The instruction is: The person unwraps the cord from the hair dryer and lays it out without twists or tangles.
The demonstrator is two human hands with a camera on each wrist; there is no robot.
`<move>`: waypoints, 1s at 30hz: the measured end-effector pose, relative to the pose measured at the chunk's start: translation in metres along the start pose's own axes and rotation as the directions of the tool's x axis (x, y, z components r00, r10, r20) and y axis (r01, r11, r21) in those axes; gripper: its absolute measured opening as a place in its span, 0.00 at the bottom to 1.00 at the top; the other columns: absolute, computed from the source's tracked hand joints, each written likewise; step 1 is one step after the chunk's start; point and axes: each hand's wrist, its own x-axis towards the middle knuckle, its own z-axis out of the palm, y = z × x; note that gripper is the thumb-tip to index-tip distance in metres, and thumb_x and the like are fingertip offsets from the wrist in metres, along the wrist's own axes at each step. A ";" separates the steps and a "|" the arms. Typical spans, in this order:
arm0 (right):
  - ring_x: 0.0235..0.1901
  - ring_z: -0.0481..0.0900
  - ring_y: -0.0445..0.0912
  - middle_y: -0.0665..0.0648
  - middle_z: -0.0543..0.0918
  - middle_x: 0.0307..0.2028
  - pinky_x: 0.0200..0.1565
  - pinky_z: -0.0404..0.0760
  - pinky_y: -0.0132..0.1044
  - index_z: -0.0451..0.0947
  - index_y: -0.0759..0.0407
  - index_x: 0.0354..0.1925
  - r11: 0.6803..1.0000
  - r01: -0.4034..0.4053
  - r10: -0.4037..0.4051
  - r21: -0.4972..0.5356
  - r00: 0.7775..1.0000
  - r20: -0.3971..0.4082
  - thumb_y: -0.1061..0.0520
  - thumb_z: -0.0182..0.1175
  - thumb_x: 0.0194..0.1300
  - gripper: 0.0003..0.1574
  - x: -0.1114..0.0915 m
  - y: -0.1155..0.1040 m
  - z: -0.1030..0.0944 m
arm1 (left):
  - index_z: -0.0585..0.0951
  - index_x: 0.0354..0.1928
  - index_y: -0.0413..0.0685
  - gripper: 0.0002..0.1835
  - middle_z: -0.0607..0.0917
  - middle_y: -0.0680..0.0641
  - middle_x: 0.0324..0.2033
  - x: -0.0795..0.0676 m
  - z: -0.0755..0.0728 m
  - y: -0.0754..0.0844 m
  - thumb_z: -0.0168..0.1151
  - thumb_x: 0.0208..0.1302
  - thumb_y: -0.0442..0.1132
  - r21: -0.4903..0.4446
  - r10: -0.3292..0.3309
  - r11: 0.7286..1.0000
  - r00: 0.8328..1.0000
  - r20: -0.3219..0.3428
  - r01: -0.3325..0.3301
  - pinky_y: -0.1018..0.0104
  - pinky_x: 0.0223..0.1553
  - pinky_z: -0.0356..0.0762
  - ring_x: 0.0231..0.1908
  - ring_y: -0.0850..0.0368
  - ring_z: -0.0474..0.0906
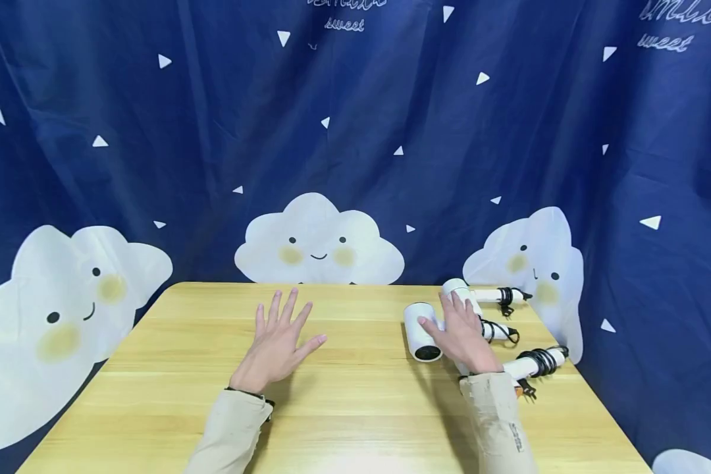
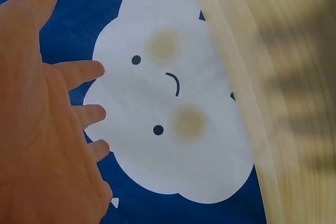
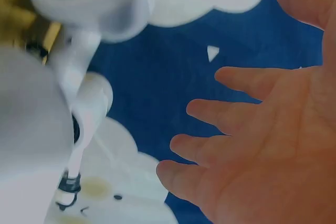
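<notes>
Backdrop of deep-blue fabric (image 1: 355, 164) hung behind pale yellow wood-grain table (image 1: 355, 388). Grouped on table, right side: middle smooth white hair dryer with cylindrical barrel (image 1: 419, 329), dark round end toward near side, handle pointing right; matching white far dryer (image 1: 459, 288) by far edge; matching white near dryer (image 1: 518, 370), barrel mostly hidden behind forearm. Black cords (image 1: 545, 362) gathered at handles. Directly above middle dryer: bare right hand (image 1: 467, 332), fingers extended and spread, holding nothing; apart from dryers in right wrist view. Well to left, raised over table: bare left hand (image 1: 277, 345), likewise opened wide, nothing held. Beige sleeves (image 1: 228, 434) on both arms; dark band (image 1: 270, 403) at left wrist. On fabric: white smiling cloud prints (image 1: 318, 243), small white triangles (image 1: 283, 38), white lettering (image 1: 344, 25) at top.
</notes>
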 end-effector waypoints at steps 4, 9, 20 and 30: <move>0.73 0.38 0.77 0.76 0.44 0.75 0.70 0.43 0.70 0.46 0.65 0.77 0.999 -0.031 0.031 0.012 0.999 -0.008 0.32 0.47 0.72 0.53 0.000 0.014 -0.012 | 0.62 0.75 0.52 0.42 0.46 0.40 0.78 -0.001 0.003 0.004 0.47 0.68 0.70 -0.006 0.003 1.000 1.000 -0.005 -0.003 0.28 0.70 0.30 0.77 0.33 0.35; 0.72 0.39 0.78 0.78 0.44 0.74 0.69 0.44 0.71 0.43 0.69 0.76 0.997 -0.068 0.069 0.023 0.998 -0.006 0.32 0.45 0.73 0.55 -0.002 0.032 -0.026 | 0.60 0.75 0.53 0.42 0.45 0.42 0.79 0.001 0.004 0.012 0.45 0.68 0.70 -0.019 0.016 1.000 1.000 0.006 -0.016 0.29 0.70 0.32 0.77 0.34 0.35; 0.72 0.41 0.75 0.81 0.44 0.73 0.70 0.46 0.68 0.38 0.73 0.75 0.991 -0.107 0.107 0.085 0.994 0.002 0.29 0.41 0.73 0.59 -0.021 0.071 -0.049 | 0.54 0.77 0.51 0.43 0.48 0.41 0.78 -0.003 0.025 0.061 0.35 0.70 0.71 -0.228 0.026 0.974 0.996 0.087 -0.006 0.35 0.74 0.37 0.78 0.38 0.41; 0.69 0.46 0.78 0.85 0.44 0.70 0.67 0.53 0.70 0.33 0.77 0.74 0.978 -0.179 0.169 0.107 0.981 0.097 0.31 0.39 0.74 0.59 -0.023 0.116 -0.076 | 0.56 0.76 0.55 0.40 0.62 0.46 0.74 -0.016 0.044 0.121 0.37 0.71 0.70 -0.641 -0.085 0.748 0.982 0.169 0.174 0.38 0.66 0.64 0.71 0.42 0.62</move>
